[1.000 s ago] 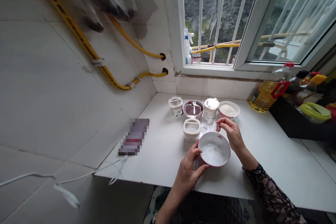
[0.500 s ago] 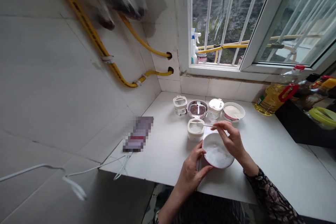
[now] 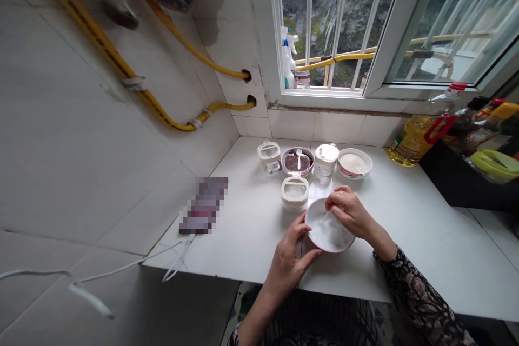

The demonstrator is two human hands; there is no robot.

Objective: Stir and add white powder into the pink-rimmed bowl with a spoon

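My left hand (image 3: pixel 288 259) grips the rim of a white bowl (image 3: pixel 326 236) from the near side and tilts it. The bowl holds a white, glistening substance. My right hand (image 3: pixel 348 212) sits over the bowl, fingers pinched on a small white spoon (image 3: pixel 324 221), which is largely hidden in the contents. Just behind the bowl stands a square cream-coloured jar (image 3: pixel 294 193). Farther back are a small clear jar (image 3: pixel 268 155), a dish of dark red paste (image 3: pixel 297 162) with a spoon, a white lidded jar (image 3: pixel 326 159) and a bowl of white cream (image 3: pixel 352 163).
The white counter (image 3: pixel 405 238) runs along a tiled wall under a barred window (image 3: pixel 324 27). A large cooking oil bottle (image 3: pixel 413 140) stands at the right. A pixelated flat object (image 3: pixel 203 205) lies at the left, near a white cable (image 3: pixel 130 262). Yellow gas hoses (image 3: pixel 174 48) cross the wall.
The spoon has gone from above the bowl's rim down into the contents, with my right hand lowered over the bowl. The whole view has shifted slightly.
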